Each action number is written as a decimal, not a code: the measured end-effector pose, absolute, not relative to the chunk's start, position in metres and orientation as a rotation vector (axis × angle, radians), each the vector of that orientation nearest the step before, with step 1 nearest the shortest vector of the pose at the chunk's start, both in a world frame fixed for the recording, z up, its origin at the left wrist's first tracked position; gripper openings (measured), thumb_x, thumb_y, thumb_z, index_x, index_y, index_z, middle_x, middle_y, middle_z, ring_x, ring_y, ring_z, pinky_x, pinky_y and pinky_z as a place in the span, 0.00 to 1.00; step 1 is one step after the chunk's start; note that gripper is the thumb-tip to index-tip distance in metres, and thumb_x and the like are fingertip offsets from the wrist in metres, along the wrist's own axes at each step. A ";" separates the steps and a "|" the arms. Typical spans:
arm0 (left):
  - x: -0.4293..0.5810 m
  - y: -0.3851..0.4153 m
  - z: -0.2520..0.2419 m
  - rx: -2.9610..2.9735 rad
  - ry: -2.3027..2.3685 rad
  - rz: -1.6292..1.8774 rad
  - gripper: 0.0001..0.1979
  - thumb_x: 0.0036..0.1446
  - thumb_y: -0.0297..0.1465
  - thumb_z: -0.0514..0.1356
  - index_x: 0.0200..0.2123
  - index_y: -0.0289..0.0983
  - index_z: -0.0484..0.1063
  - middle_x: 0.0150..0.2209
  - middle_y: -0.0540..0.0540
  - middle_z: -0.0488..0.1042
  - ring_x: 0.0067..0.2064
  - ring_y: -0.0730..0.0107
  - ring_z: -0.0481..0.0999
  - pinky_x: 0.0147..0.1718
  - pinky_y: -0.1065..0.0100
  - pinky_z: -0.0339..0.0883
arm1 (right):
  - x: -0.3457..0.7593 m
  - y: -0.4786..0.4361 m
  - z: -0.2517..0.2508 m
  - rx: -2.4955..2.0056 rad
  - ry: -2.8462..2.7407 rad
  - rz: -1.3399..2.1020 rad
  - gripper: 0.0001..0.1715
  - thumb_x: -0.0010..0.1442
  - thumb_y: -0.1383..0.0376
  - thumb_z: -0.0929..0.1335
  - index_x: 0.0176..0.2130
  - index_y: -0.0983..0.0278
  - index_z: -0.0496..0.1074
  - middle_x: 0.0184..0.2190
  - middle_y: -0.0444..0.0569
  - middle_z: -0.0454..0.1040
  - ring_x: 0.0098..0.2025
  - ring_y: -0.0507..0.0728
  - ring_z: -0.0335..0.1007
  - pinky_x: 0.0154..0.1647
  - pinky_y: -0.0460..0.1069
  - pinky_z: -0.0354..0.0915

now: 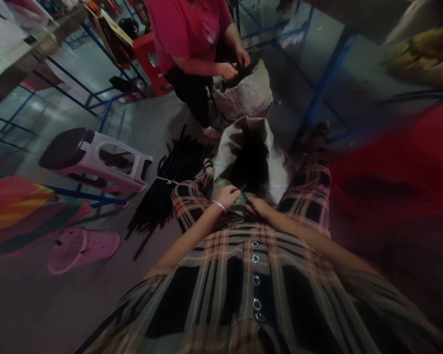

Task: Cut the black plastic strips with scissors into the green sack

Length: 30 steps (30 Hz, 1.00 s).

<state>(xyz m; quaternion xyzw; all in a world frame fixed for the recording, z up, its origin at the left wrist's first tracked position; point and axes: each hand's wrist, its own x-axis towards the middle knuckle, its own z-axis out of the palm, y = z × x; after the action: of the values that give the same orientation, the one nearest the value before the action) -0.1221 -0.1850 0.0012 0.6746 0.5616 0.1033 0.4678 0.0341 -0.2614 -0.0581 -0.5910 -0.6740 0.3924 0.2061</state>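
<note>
My left hand [230, 196], with a bracelet at the wrist, is closed on a short black strip [242, 188] that sticks out past the fingertips. Close beside it, my right hand [260, 207] is wrapped round a slim dark tool [249, 202]; its exact kind is too dim to make out. Both hands are over the near rim of a whitish sack [223, 160], which stands open between my legs. A dark mass [250, 160] fills the sack's mouth, its pieces not distinct.
A bundle of long black strips [157, 199] lies on the floor at left, near a stool [112, 160] and a pink basket [96, 244]. Ahead, a person in a pink shirt [192, 32] handles something dark over another sack [253, 93]. Blurred red material [402, 167] is at right.
</note>
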 end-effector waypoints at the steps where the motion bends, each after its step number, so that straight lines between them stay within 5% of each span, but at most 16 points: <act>1: -0.122 -0.186 0.000 1.677 1.382 0.246 0.12 0.53 0.35 0.55 0.35 0.34 0.72 0.25 0.50 0.73 0.21 0.80 0.68 0.19 0.78 0.59 | 0.034 -0.261 -0.059 -1.646 -1.879 1.090 0.13 0.56 0.60 0.61 0.36 0.65 0.68 0.30 0.47 0.72 0.30 0.51 0.66 0.31 0.44 0.59; 12: -0.121 -0.185 0.011 1.733 1.355 0.228 0.14 0.53 0.36 0.54 0.39 0.33 0.72 0.26 0.49 0.73 0.21 0.79 0.68 0.20 0.76 0.60 | 0.034 -0.262 -0.058 -1.752 -1.869 1.000 0.13 0.55 0.62 0.61 0.32 0.67 0.70 0.26 0.48 0.72 0.26 0.51 0.62 0.28 0.44 0.56; 22: -0.138 -0.178 0.008 2.005 1.431 0.231 0.15 0.51 0.36 0.57 0.40 0.36 0.75 0.28 0.48 0.75 0.31 0.72 0.73 0.32 0.73 0.64 | 0.036 -0.259 -0.060 -1.764 -1.737 0.982 0.12 0.51 0.63 0.61 0.24 0.67 0.69 0.20 0.45 0.66 0.23 0.49 0.57 0.25 0.43 0.52; 30: -0.138 -0.175 0.006 1.901 1.462 0.201 0.14 0.51 0.36 0.56 0.38 0.37 0.75 0.25 0.50 0.74 0.25 0.75 0.71 0.28 0.74 0.64 | 0.039 -0.258 -0.067 -1.729 -1.580 1.128 0.14 0.50 0.61 0.60 0.20 0.67 0.66 0.16 0.42 0.60 0.22 0.48 0.54 0.24 0.43 0.50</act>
<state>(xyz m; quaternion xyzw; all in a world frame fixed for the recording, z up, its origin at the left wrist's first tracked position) -0.1384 -0.1755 0.0056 0.7371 0.5670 0.0779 0.3595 0.0394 -0.2582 -0.0665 -0.6407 -0.5857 0.4182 0.2676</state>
